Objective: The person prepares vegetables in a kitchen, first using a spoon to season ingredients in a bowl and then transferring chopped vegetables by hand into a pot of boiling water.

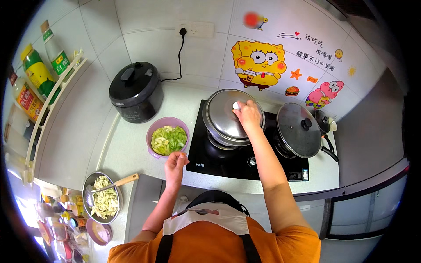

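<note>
My right hand (248,115) grips the white knob (236,106) of a domed stainless-steel lid (219,111). That lid sits over a metal pot on the left burner of the black gas cooktop (210,166). My left hand (175,166) hovers by the counter's front edge, its fingers curled in and nothing visible in them. Just beyond it stands a purple bowl (149,131) of chopped green vegetable (169,139). On the right burner, a pan is covered by a dark lid (292,128) with a black knob.
A black Supor electric cooker (136,93) is at the back left. Front left, a steel bowl (113,220) holds pale food and a slotted ladle (131,178). Nearby are a small purple bowl (106,241) and several jars. Bottles (39,70) line a wall shelf. A small lidded pan (321,121) stands far right.
</note>
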The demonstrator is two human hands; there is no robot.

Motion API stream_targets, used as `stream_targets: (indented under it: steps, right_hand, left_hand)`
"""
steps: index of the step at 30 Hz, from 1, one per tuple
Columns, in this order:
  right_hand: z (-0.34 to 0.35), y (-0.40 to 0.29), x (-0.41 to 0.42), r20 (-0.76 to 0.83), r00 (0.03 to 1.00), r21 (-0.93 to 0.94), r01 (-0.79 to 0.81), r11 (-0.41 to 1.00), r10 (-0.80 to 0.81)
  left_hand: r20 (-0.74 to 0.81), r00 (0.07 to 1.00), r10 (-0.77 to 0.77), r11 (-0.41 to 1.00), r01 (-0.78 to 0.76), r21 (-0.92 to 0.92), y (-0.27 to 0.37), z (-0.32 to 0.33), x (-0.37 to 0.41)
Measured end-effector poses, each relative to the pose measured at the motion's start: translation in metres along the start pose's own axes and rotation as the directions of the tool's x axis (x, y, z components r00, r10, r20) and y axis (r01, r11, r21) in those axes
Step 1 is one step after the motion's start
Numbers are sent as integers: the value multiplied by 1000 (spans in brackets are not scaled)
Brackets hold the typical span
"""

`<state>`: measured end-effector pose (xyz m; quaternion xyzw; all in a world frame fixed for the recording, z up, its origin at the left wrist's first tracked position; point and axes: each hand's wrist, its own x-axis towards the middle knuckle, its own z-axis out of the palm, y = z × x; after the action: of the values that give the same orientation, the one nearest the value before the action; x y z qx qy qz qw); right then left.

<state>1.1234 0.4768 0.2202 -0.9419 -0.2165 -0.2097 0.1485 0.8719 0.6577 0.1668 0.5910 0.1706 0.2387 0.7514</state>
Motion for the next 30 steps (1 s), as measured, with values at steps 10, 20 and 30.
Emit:
stream_targets:
  steps: [10, 20, 30]
  right_hand:
    - [-3, 21, 3, 40, 996, 114, 76, 991, -81]
    - [-11, 31, 13, 146, 980, 162, 112, 981, -136]
    - [-11, 31, 11, 171, 979, 171, 82, 982, -112]
  left_hand:
    - [-197, 980, 36, 998, -25, 55, -9, 2, -41]
    - [-336, 940, 50, 996, -24, 82, 5, -10, -76]
    - [-279, 959, -45, 998, 58, 38, -5, -11, -77]
